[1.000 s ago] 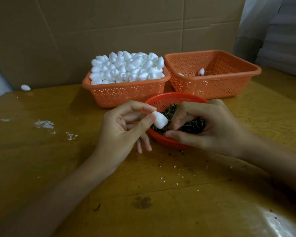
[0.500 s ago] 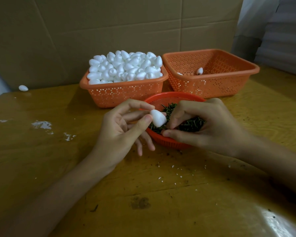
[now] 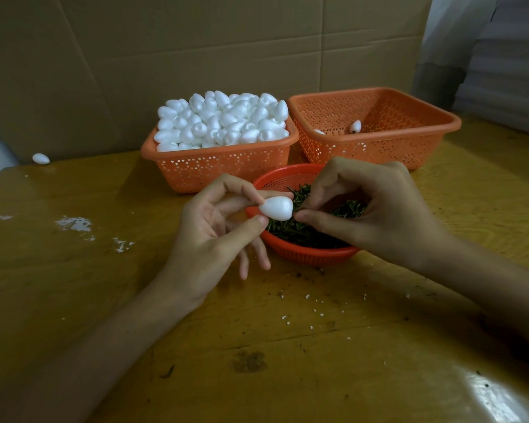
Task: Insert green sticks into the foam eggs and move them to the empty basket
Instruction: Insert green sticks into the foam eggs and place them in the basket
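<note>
The table [image 3: 74, 300] carries three baskets. Two are square and orange: the left basket [image 3: 220, 169] is heaped with white eggs past counting, and the right basket [image 3: 379, 148] holds two that can be seen, one egg [image 3: 355, 126] in plain view and a second [image 3: 318, 131] only partly visible. The third, a round red basket [image 3: 303, 253], stands nearest and contains green sticks [image 3: 290, 232], too many to count. Both hands are over it. The left hand [image 3: 208, 239] pinches one foam egg [image 3: 276, 208] between thumb and fingertips, broad end towards the right. The right hand [image 3: 379, 215] has thumb and forefinger closed together against that end; whether a stick lies between them cannot be made out. One stray egg [image 3: 41, 158] lies at the table's far left edge. Judgement: the egg is very light, soft-skinned and easily dented or crumbled, as the white crumbs on the table suggest, so a gentle grip across its middle is appropriate. The sticks appear thin and stiff and are best held close to the tip, pushed straight along the egg's long axis.
</note>
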